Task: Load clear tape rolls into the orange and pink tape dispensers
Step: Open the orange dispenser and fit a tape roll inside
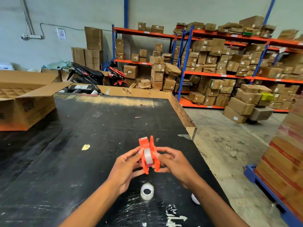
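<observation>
An orange tape dispenser (153,145) is held above the black table (82,145), near its right side. A clear tape roll (148,154) sits between the dispenser's two side plates. My left hand (127,167) grips the dispenser's left plate, thumb against the roll. My right hand (173,163) grips the right plate with fingertips near the roll. A second clear tape roll (147,191) lies flat on the table just below my hands. A small bit of pink (148,164) shows under the orange dispenser; what it is cannot be told.
An open cardboard box (24,104) sits at the table's left. A white object (195,199) peeks out beside my right forearm at the table's right edge. Shelves of cartons (213,66) fill the back. A blue pallet with stacked boxes (282,169) stands at the right.
</observation>
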A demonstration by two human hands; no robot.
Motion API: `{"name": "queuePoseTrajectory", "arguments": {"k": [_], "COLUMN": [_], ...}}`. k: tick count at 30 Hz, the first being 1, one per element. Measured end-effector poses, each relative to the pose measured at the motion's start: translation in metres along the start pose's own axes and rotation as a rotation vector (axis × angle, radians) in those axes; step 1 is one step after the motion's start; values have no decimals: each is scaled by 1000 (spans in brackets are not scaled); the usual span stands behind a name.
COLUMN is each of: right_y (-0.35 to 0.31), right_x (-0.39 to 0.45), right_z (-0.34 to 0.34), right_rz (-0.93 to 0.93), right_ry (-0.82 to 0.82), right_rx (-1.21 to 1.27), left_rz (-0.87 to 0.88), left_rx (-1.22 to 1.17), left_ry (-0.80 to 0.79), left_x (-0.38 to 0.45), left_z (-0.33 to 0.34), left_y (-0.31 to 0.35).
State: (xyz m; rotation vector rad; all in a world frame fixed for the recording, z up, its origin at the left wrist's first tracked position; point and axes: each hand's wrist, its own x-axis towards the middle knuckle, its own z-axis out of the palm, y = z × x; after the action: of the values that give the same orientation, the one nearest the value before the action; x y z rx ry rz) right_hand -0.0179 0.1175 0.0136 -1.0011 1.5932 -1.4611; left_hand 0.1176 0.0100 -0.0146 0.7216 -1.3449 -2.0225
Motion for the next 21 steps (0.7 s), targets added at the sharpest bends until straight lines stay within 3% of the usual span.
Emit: {"name": "queuePoseTrajectory", "arguments": {"k": [21], "right_y": [-2], "right_x": [-29], "right_z": [43], "right_rz": [-309], "right_ry": [170], "right_rx": [14], "left_rz": [213], "left_rx": [39], "left_ry": [-6], "left_x": [-35], "left_z": [6], "left_y": [15]}}
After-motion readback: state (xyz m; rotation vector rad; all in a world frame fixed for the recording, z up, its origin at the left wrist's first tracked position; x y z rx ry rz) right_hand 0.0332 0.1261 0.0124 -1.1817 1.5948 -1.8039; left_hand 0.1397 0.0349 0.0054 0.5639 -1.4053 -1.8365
